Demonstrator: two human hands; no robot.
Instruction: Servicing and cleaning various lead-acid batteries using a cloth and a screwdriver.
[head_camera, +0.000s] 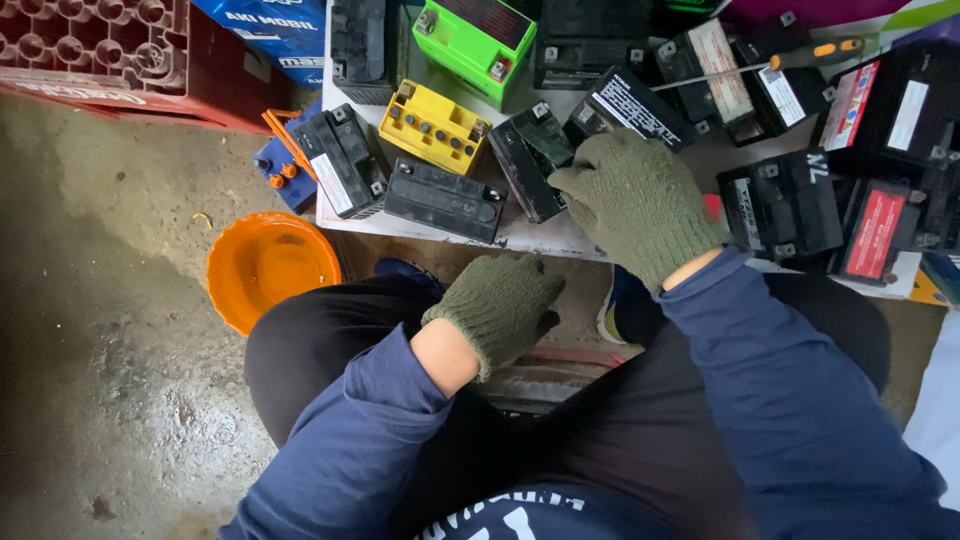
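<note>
Soft, even daylight fills the view, with no single lamp or beam to be made out. Shadows are faint and diffuse: a dim patch lies under the edge of the white board (540, 238) that carries the batteries, and the person's dark lap is the darkest area. The wet concrete floor (110, 300) gives back a dull grey sheen on the left. Colours are vivid (the orange bowl (270, 265) and the green battery (472, 40) almost glow). Focus is sharp in the middle, where the knit of the right hand (640, 200) glove reads clearly; the wide lens bends lines slightly near the edges, and the corners soften.
</note>
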